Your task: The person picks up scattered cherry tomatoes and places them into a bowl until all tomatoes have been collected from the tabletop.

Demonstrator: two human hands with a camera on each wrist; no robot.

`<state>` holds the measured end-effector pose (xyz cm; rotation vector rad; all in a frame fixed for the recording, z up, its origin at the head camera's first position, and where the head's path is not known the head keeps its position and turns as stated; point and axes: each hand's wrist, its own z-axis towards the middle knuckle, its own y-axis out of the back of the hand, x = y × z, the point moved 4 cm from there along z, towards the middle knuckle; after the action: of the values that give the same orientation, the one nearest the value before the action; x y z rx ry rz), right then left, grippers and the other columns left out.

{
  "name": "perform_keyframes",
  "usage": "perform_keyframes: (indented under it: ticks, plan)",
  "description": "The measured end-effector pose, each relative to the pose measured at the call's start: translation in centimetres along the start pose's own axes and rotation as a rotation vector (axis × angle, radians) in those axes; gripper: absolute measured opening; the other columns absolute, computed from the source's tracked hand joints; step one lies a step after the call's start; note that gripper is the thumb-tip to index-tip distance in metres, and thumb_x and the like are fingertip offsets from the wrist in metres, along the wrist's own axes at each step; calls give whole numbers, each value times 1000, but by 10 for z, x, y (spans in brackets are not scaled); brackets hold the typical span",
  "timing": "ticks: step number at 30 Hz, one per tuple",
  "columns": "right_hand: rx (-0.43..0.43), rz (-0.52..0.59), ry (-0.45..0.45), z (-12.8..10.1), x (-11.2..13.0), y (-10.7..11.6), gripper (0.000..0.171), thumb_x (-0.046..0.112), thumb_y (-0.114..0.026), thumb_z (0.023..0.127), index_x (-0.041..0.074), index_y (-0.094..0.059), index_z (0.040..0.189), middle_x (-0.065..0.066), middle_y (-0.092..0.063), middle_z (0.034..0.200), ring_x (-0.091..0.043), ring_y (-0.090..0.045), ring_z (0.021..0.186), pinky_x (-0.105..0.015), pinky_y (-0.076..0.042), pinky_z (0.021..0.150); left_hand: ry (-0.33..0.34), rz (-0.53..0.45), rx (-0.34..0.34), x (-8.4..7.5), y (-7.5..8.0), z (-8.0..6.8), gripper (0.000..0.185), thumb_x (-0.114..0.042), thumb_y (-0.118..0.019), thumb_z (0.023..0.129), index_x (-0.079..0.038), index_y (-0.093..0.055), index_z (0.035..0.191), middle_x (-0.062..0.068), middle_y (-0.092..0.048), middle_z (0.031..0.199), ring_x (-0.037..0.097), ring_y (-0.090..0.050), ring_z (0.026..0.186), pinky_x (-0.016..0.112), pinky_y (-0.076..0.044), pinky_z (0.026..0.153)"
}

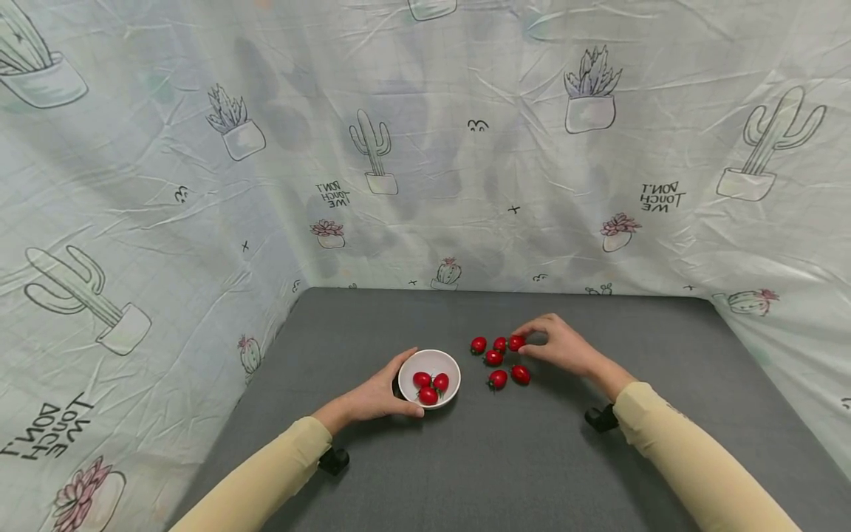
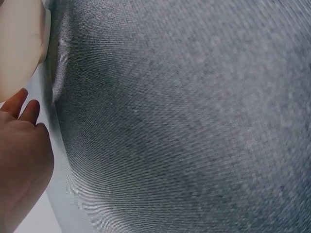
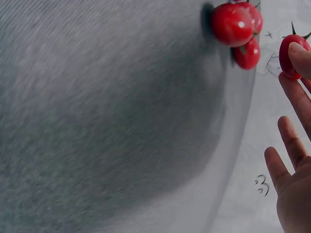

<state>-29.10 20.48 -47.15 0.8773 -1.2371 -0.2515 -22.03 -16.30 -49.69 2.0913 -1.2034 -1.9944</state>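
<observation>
A small white bowl [image 1: 444, 357] sits on the grey table [image 1: 518, 465] and holds three red cherry tomatoes [image 1: 428, 386]. My left hand [image 1: 394, 389] grips the bowl's left side, thumb at the near rim and fingers round the far rim. Several loose cherry tomatoes [image 1: 495, 360] lie just right of the bowl. My right hand [image 1: 528, 344] pinches the rightmost far tomato [image 1: 515, 342] between thumb and forefinger. The right wrist view shows that pinched tomato [image 3: 288, 57] beside two others [image 3: 233, 24]. In the left wrist view only the left palm [image 2: 22, 155] shows.
A crumpled cloth printed with cacti [image 1: 425, 148] hangs as walls behind and on both sides of the table. Bare grey surface lies in front of the bowl and behind the tomatoes. Black wrist cameras [image 1: 601, 419] sit under both cream sleeves.
</observation>
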Motion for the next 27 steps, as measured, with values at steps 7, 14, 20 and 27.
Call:
perform_keyframes:
  ticks: [7, 14, 20, 27]
  plan:
    - [4, 45, 51, 4, 17, -1, 25, 31, -77, 94, 24, -75, 118, 0, -60, 120, -27, -44, 126, -58, -40, 99, 3, -1, -13, 1, -1, 1, 112, -38, -91, 78, -25, -20, 164, 1, -30, 162, 21, -31, 146, 53, -27, 116]
    - [44, 77, 105, 14, 37, -8, 26, 29, -77, 94, 24, -75, 119, 3, -64, 119, -27, -42, 128, -62, -39, 101, 7, 3, -24, 2, 0, 2, 111, -42, -91, 77, -26, -22, 163, 2, -31, 161, 22, -31, 146, 54, -27, 116]
    - [73, 55, 142, 20, 52, -17, 25, 29, -76, 96, 25, -75, 120, 4, -65, 123, -26, -42, 129, -62, -40, 101, 1, 12, -23, 1, -1, 2, 111, -43, -90, 77, -25, -22, 163, 2, -31, 161, 22, -32, 146, 54, -27, 116]
    - [110, 80, 138, 26, 65, -27, 26, 30, -79, 93, 31, -75, 119, 4, -59, 128, -23, -42, 128, -59, -42, 101, -16, -11, -23, 0, -1, 2, 113, -40, -91, 77, -21, -21, 164, 1, -33, 160, 20, -34, 144, 51, -27, 116]
